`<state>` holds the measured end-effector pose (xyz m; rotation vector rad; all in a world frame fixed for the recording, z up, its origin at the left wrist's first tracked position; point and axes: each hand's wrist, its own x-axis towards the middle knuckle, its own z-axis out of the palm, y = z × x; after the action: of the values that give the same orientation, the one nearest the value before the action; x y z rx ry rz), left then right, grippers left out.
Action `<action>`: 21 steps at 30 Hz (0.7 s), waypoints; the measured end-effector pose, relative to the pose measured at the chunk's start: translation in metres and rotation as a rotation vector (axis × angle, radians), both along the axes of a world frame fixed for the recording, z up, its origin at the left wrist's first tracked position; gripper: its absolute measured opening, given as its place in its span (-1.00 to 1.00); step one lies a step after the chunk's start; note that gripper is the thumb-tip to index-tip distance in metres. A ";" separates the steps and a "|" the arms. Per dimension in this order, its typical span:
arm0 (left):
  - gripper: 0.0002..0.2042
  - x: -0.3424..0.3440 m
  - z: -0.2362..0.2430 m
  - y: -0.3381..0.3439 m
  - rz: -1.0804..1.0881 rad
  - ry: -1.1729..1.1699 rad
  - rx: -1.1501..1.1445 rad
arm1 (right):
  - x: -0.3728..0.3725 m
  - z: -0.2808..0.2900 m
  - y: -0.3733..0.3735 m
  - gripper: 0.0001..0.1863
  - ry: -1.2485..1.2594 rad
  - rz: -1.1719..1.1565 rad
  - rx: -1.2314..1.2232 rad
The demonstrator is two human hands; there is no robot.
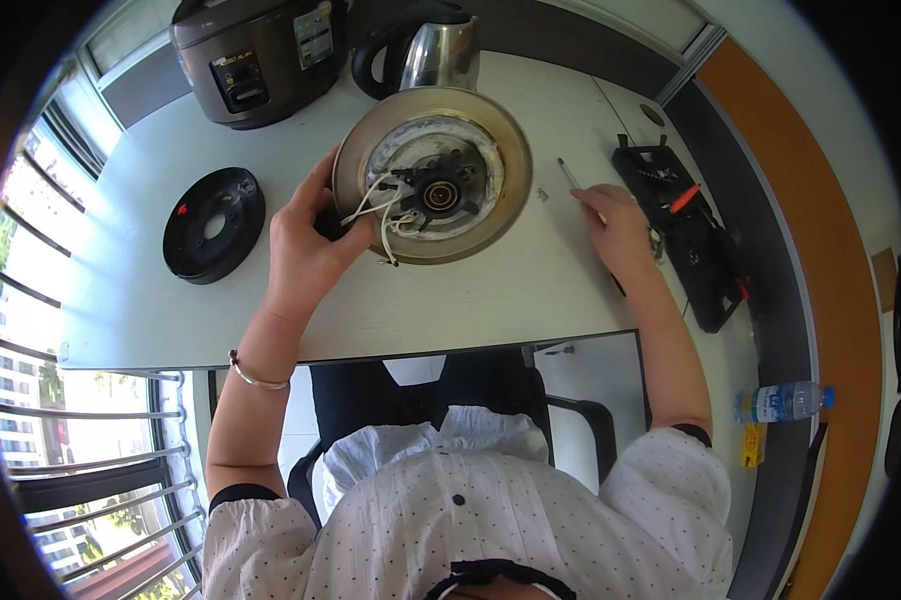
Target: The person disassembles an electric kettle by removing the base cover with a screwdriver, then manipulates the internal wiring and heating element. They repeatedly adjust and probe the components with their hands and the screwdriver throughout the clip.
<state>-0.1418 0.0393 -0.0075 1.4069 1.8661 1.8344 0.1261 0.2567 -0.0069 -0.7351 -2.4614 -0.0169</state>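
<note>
My left hand (316,225) grips the left side of a round metal appliance body (516,215), apparently an electric kettle, by a dark part there. Its underside faces up and shows a pale heating plate, a black round connector (441,195) and loose white wires (396,215). At the right, my right hand (616,225) is closed around a slim screwdriver (568,172), its thin shaft pointing away from me; the palm hides most of the handle. Small screws (543,193) lie between the body and this hand. To the left rests a black ring-shaped base cover (186,250) with a central hole.
A brown rice cooker (271,60) and a steel kettle (441,55) with a black handle stand at the back. An open black tool case (696,265) holding red-handled tools lies at the right. Further right is a water bottle (786,402). A barred window (81,400) is on the left.
</note>
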 end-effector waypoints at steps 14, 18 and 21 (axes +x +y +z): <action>-0.33 -0.005 -0.003 -0.001 0.005 -0.015 -0.038 | 0.049 0.021 0.018 -0.48 -0.508 0.118 -0.017; -0.33 -0.005 -0.002 -0.001 0.001 -0.018 -0.040 | 0.049 0.026 0.019 -0.58 -0.474 0.195 -0.002; -0.33 -0.004 0.000 -0.002 0.002 -0.010 -0.029 | 0.049 0.026 0.022 -0.62 -0.491 0.237 0.009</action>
<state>-0.1454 0.0368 -0.0071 1.3842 1.8824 1.8043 0.1748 0.2783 0.0193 -0.4692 -3.0001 -0.1327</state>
